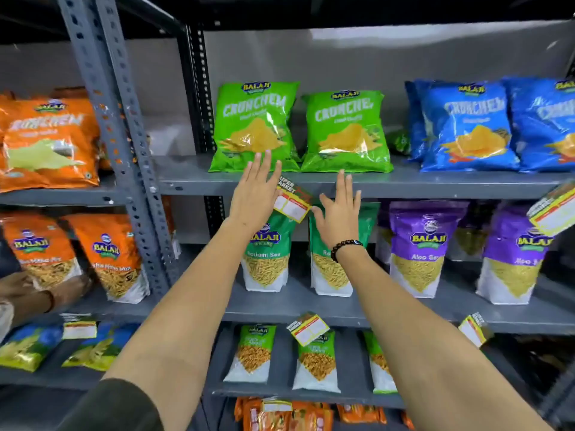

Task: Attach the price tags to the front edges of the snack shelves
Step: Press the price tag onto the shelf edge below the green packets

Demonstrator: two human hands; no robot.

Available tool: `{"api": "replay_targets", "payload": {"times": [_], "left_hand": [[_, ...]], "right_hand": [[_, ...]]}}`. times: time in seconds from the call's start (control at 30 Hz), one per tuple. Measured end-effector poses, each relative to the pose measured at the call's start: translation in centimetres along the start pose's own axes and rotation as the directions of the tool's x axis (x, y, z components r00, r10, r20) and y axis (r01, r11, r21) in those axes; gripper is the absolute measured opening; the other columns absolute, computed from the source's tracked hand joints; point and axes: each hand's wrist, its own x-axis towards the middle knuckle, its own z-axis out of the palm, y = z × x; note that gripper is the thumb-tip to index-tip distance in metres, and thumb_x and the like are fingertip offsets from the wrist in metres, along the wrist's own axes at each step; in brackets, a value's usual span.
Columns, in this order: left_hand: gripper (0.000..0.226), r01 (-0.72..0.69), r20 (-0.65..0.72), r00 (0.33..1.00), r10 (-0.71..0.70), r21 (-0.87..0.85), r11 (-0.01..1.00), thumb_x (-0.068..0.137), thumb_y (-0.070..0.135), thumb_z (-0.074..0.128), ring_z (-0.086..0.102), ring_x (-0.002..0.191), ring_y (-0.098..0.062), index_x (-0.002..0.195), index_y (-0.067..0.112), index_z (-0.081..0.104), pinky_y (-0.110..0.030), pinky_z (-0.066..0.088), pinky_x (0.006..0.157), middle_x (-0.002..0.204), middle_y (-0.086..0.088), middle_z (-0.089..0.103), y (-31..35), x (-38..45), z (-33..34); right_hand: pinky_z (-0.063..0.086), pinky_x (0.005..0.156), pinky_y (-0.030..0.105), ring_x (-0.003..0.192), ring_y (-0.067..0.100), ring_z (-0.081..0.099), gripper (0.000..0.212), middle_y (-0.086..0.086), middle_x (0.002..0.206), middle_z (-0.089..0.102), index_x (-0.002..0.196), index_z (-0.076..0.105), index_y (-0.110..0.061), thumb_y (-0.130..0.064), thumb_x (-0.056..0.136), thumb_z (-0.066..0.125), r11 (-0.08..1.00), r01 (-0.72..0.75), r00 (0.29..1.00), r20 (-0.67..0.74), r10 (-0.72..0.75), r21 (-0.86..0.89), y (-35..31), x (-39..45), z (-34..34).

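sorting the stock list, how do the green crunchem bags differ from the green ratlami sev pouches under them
The green Crunchem bags sit on the upper shelf; the Ratlami Sev pouches stand on the shelf below. The Crunchem bags are wide, puffy and green all over; the pouches are narrow and upright, with green tops and white bases. Crunchem shows chips, Ratlami Sev shows thin strands. Both carry the Balaji logo.

The price tag [292,203] is located at the upper shelf [435,185] front edge, between the left hand [253,194] and right hand [340,213], below two snack bags [253,127].
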Motion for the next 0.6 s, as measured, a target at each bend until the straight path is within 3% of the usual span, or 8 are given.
{"api": "replay_targets", "payload": {"times": [0.2, 0.33, 0.4, 0.6], "left_hand": [[0.043, -0.044, -0.036, 0.998, 0.042, -0.073, 0.996, 0.098, 0.019, 0.042, 0.011, 0.144, -0.032, 0.138, 0.005, 0.033, -0.040, 0.010, 0.119, 0.155, -0.020, 0.017, -0.2, 1.6, 1.4], [0.021, -0.023, -0.141, 0.990, -0.012, -0.249, 0.968, 0.091, 0.014, 0.056, 0.026, 0.141, -0.030, 0.104, -0.002, 0.060, -0.039, 0.017, 0.119, 0.145, -0.019, 0.040, 0.1, 2.6, 1.1], [0.015, -0.031, -0.141, 0.990, -0.016, -0.322, 0.946, 0.088, 0.013, 0.059, 0.030, 0.139, -0.031, 0.090, -0.002, 0.062, -0.040, 0.019, 0.119, 0.139, -0.020, 0.048, 0.0, 2.7, 0.9], [0.011, -0.090, -0.099, 0.994, 0.052, -0.436, 0.895, 0.090, 0.007, 0.055, 0.039, 0.134, -0.032, 0.084, -0.001, 0.054, -0.040, 0.026, 0.115, 0.124, -0.021, 0.058, -0.2, 1.5, 0.9]], "right_hand": [[0.004, 0.119, 0.050, 0.145, 0.033, 0.007, 0.019, 0.020, 0.155, 0.014, 0.100, 0.066, -0.005, -0.018, 0.089, 0.059, 0.993, -0.024, 0.991, -0.130, 0.038, 0.112, -0.3, 1.2, 1.1], [0.000, 0.119, 0.050, 0.145, 0.033, 0.009, 0.014, 0.020, 0.154, 0.020, 0.088, 0.067, -0.005, -0.018, 0.085, 0.064, 0.992, -0.031, 0.992, -0.120, 0.045, 0.119, 0.0, 2.2, 1.0], [-0.003, 0.119, 0.051, 0.145, 0.033, 0.011, 0.014, 0.018, 0.152, 0.027, 0.085, 0.067, -0.005, -0.019, 0.086, 0.062, 0.993, -0.022, 0.994, -0.100, 0.034, 0.117, 0.0, 2.4, 0.9], [-0.005, 0.116, 0.058, 0.141, 0.032, 0.024, 0.013, 0.012, 0.139, 0.050, 0.082, 0.069, -0.011, -0.022, 0.085, 0.063, 0.996, 0.010, 1.000, -0.025, -0.008, 0.086, 0.4, 3.1, 0.0]]}}
